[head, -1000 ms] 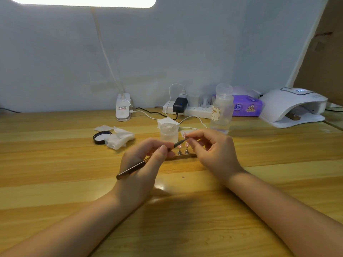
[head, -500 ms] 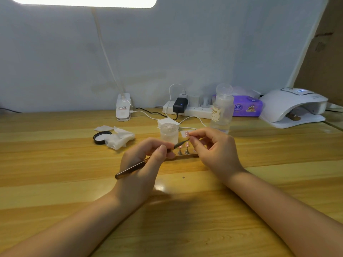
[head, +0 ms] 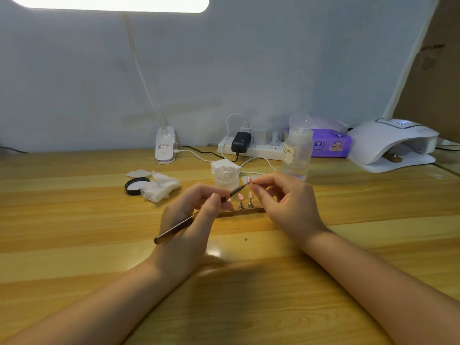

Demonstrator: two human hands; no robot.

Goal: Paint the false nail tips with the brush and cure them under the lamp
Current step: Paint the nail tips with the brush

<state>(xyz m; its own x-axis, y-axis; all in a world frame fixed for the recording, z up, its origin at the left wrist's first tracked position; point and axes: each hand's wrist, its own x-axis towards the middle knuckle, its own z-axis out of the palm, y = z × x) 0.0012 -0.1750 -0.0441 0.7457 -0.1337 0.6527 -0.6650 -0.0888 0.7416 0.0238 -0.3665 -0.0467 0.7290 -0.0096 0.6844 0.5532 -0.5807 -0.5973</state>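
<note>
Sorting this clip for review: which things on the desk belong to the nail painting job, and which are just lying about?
In use:
brush, held in the left hand
nail tip, pinched in the right hand
nail tips on stands
small jar
curing lamp

Lying about:
crumpled wipes
black lid
clear bottle
power strip
purple tissue pack

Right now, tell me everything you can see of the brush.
The brush is a thin, dark stick with a glossy brownish handle and a fine tapered tip. It lies at a slant: the blunt rear end points down toward the person over the wooden table, the tip points up and right. The left hand grips it near the front, thumb and fingers curled round the shaft. The tip meets a small pink nail tip that the right hand pinches. The bristles are too small to make out.
</note>
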